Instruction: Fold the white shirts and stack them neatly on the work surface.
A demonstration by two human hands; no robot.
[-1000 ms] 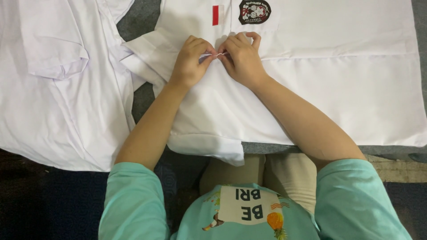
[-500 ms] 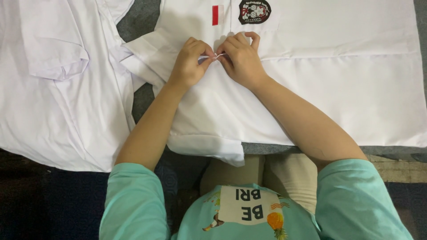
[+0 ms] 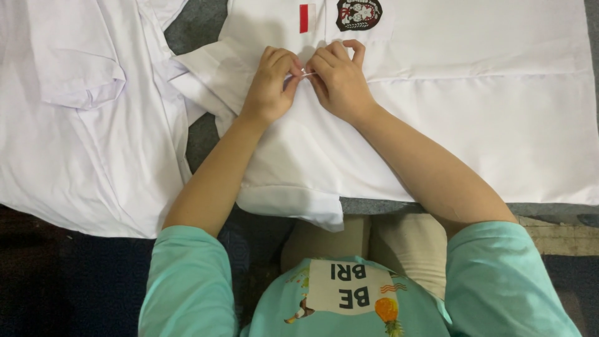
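Since a second ago I see almost no change: my left hand (image 3: 271, 87) and right hand (image 3: 340, 81) stay pinched shut on the small white clip (image 3: 306, 73) atop the white cotton shirt (image 3: 474, 125), centre far, so the fiddly work continues

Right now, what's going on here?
A person in a teal top sits over a white shirt spread flat in front of them. Both hands meet near the shirt's chest: the left hand and the right hand pinch a small thin item between their fingertips, too small to identify, pressed close to the fabric. Just above the hands the shirt carries a red and white patch and a dark round badge. A second white garment lies to the left, untouched.
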